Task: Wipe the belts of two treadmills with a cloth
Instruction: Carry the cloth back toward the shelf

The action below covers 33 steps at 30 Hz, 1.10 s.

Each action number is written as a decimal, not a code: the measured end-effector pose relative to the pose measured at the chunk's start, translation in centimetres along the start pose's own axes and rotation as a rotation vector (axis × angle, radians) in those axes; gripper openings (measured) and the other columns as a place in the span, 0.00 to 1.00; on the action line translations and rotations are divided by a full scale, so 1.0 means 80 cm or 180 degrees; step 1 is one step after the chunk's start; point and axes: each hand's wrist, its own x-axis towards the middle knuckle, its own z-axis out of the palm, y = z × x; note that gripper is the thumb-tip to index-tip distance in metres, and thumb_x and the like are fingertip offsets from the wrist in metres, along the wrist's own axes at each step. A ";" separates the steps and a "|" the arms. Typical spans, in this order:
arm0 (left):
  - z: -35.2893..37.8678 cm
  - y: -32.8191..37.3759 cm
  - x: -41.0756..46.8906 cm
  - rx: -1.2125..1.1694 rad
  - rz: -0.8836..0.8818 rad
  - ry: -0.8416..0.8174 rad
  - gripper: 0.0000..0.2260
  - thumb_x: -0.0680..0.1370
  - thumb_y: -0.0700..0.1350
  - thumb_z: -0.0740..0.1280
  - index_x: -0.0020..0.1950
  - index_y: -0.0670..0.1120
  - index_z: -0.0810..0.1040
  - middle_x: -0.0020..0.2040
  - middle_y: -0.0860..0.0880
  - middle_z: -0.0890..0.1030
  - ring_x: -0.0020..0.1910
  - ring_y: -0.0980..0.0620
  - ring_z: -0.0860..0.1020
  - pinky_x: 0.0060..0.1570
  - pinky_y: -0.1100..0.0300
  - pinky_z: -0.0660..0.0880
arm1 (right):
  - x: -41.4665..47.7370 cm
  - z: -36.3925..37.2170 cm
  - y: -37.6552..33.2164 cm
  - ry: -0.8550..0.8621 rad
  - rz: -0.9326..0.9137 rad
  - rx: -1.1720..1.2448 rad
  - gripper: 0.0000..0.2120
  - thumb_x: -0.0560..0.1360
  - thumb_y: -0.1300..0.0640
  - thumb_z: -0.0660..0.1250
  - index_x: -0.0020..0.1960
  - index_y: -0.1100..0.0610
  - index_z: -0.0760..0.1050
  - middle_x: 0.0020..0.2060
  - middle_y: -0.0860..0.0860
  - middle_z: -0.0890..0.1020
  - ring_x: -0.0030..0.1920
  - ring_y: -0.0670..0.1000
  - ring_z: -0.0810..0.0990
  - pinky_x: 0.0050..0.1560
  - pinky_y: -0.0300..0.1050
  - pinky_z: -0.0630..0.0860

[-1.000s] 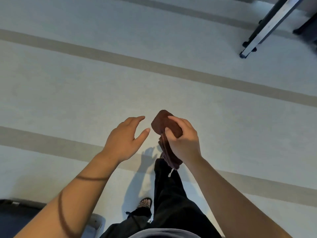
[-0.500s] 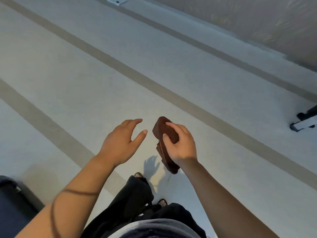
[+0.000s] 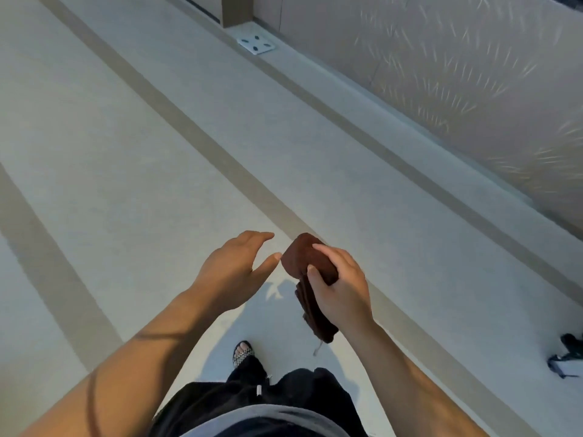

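Observation:
A folded dark brown cloth (image 3: 303,257) is gripped in my right hand (image 3: 342,288), thumb and fingers curled round it, its lower end hanging below the palm. Just to its left my left hand (image 3: 235,272) hovers with straight, relaxed fingers, holding nothing; its thumb tip is close to the cloth. No treadmill belt shows in this view. Both hands are held in front of my waist, above the floor.
A pale floor (image 3: 126,159) with darker tan stripes runs diagonally. A patterned wall (image 3: 457,74) lines the right side, with a white metal plate (image 3: 255,45) at its base. A black and silver machine foot (image 3: 566,357) sits at the right edge. My sandalled foot (image 3: 243,353) is below.
The view has swung to the left: the wall has come into sight and the machine foot slid to the lower right. Both hands keep their pose, with the cloth still held.

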 end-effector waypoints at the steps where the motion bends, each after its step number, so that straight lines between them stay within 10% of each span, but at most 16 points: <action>1: -0.011 0.000 0.025 -0.0005 0.0076 0.0019 0.24 0.78 0.61 0.52 0.72 0.54 0.63 0.71 0.54 0.67 0.67 0.53 0.68 0.61 0.57 0.68 | 0.029 -0.002 -0.003 0.0057 -0.0029 -0.0050 0.15 0.74 0.52 0.66 0.61 0.44 0.75 0.57 0.39 0.76 0.59 0.44 0.73 0.60 0.37 0.68; 15: -0.127 -0.109 0.374 -0.0182 -0.0683 0.0143 0.22 0.78 0.61 0.54 0.70 0.56 0.64 0.68 0.58 0.68 0.48 0.57 0.73 0.54 0.62 0.67 | 0.458 0.082 -0.043 -0.0185 -0.0254 0.0305 0.16 0.74 0.55 0.67 0.62 0.50 0.76 0.55 0.41 0.78 0.57 0.44 0.76 0.59 0.39 0.72; 19: -0.184 -0.152 0.469 -0.0176 -0.0979 0.0235 0.23 0.77 0.62 0.52 0.71 0.58 0.62 0.70 0.58 0.67 0.64 0.55 0.70 0.60 0.60 0.67 | 0.597 0.112 -0.085 -0.0580 -0.0601 0.0259 0.16 0.74 0.55 0.67 0.62 0.48 0.76 0.55 0.40 0.77 0.57 0.42 0.75 0.56 0.26 0.64; 33: -0.350 -0.362 0.699 -0.0574 -0.1914 0.1258 0.21 0.78 0.59 0.55 0.69 0.54 0.67 0.66 0.56 0.71 0.49 0.58 0.73 0.51 0.59 0.70 | 0.955 0.313 -0.258 -0.1302 -0.1297 0.0195 0.16 0.73 0.56 0.68 0.61 0.49 0.77 0.56 0.44 0.79 0.58 0.47 0.76 0.56 0.37 0.70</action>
